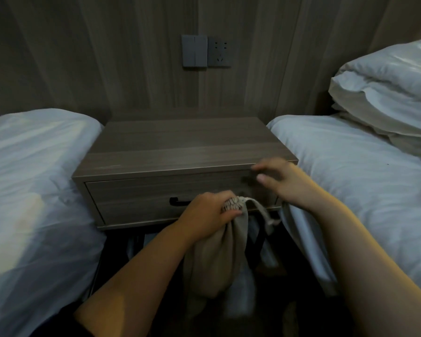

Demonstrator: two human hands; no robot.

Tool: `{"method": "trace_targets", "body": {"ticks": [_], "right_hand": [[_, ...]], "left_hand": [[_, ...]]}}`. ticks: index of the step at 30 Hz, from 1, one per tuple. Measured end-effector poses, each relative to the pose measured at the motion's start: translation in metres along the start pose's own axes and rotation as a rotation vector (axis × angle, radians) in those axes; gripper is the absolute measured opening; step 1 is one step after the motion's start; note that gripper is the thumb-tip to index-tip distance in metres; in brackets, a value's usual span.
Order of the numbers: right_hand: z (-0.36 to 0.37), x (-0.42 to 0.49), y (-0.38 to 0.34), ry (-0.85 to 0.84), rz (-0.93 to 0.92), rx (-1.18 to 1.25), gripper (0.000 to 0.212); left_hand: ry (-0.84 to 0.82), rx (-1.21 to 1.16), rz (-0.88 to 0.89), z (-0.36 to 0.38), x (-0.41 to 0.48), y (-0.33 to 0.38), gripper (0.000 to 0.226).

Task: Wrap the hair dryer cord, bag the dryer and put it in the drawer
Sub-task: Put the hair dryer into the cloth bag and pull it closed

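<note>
left hand [208, 212] clamped on cinched bag [216, 259] neck; right hand [281, 182] loosely open, blurred, near closed drawer [136, 198]

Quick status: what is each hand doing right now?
Left hand: closed around the gathered neck of the cloth bag.
Right hand: blurred, fingers loosely spread in front of the drawer, holding nothing visible.

Above the hands, on the dark wood-panelled wall [131, 57], there is a grey double light switch [194, 51] and, just beside it on the right, a dark grey power socket [219, 52] — the two are touching. To the left of the hands lies a bed with a white crumpled sheet [34, 178]. To the right lies a second white bed [362, 178] — on it, far above the hands, two white pillows [387, 93] are stacked.
</note>
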State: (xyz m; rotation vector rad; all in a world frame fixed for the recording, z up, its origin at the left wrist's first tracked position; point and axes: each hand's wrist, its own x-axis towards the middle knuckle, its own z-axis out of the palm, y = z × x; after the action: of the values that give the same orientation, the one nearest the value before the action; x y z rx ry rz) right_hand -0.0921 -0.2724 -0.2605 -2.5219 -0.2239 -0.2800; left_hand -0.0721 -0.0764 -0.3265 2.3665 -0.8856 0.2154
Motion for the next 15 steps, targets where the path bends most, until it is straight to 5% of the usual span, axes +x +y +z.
{"method": "trace_targets", "body": {"ticks": [3,5,8,15], "right_hand": [[0.012,-0.002,-0.006,-0.322,-0.036,0.076,0.025],[0.017,-0.002,-0.004,-0.360,-0.018,0.074,0.018],[0.025,0.000,-0.004,-0.260,-0.015,0.116,0.001],[0.033,0.004,0.007,-0.046,0.075,0.256,0.017]], "left_hand": [[0.027,-0.067,0.007,-0.006,0.002,-0.002,0.032],[0.024,-0.119,-0.013,-0.011,0.001,0.000,0.033],[-0.011,-0.219,-0.081,-0.017,0.001,0.006,0.038],[-0.152,-0.293,-0.317,-0.036,0.006,-0.003,0.037]]}}
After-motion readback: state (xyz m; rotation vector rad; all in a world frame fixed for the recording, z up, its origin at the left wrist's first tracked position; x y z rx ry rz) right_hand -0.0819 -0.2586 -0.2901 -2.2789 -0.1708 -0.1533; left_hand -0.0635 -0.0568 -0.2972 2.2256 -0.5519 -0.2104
